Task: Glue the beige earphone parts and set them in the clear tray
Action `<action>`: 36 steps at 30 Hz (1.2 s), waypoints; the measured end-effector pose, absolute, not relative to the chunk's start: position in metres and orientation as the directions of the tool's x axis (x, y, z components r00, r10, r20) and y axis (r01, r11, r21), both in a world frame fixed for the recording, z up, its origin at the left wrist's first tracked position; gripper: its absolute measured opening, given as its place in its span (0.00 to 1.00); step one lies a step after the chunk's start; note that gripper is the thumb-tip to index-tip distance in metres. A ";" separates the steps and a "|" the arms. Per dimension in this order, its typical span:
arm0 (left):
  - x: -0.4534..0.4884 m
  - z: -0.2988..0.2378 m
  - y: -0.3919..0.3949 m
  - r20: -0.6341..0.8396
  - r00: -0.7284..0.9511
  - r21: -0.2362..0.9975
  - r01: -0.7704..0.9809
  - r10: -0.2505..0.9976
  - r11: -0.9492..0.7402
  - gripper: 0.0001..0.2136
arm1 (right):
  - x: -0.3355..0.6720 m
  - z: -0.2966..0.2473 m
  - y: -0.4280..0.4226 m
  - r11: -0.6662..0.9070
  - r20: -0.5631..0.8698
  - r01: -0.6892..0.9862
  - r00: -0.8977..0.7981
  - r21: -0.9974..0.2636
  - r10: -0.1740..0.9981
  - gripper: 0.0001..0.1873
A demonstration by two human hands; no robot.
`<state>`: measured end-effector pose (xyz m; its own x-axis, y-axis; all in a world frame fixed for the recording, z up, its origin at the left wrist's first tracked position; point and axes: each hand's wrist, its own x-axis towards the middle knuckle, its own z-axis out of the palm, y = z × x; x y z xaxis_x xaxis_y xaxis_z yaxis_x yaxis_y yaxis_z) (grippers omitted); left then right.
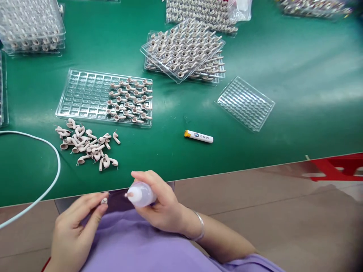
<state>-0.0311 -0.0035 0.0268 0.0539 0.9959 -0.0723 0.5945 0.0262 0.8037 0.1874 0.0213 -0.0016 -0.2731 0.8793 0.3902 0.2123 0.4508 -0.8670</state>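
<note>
My left hand point(76, 223) pinches a small pale earbud shell point(104, 201) between thumb and fingertips, just off the table's front edge. Most of that shell is hidden by the fingers. Wrapped in my right hand point(163, 206) is a translucent squeeze bottle point(143, 194), tilted so its narrow nozzle points left, apart from the shell. Beyond my hands lies a loose pile of beige earbud shells point(90, 145), several with thin wires sticking out. Behind the pile, a clear plastic tray point(85, 92) carries rows of these shells in its right part; its left pockets are bare.
Filled trays point(184, 49) are stacked crookedly at the back, with another stack point(32, 28) at the far left. A white lighter-shaped object point(198, 136) with a yellow end and a small clear tray point(246, 104) lie to the right. A white cable point(55, 173) curves along the left.
</note>
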 end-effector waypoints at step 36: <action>-0.011 0.000 0.006 -0.663 0.075 0.747 -0.004 0.745 0.665 0.12 | 0.167 -0.012 0.017 0.607 0.491 0.430 -0.358 -0.669 0.794 0.08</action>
<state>-0.0111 0.0055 0.0003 0.0748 0.7451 -0.6627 -0.0040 0.6648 0.7470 0.1672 0.0166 -0.0115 -0.3578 0.7943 0.4910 0.4295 0.6069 -0.6687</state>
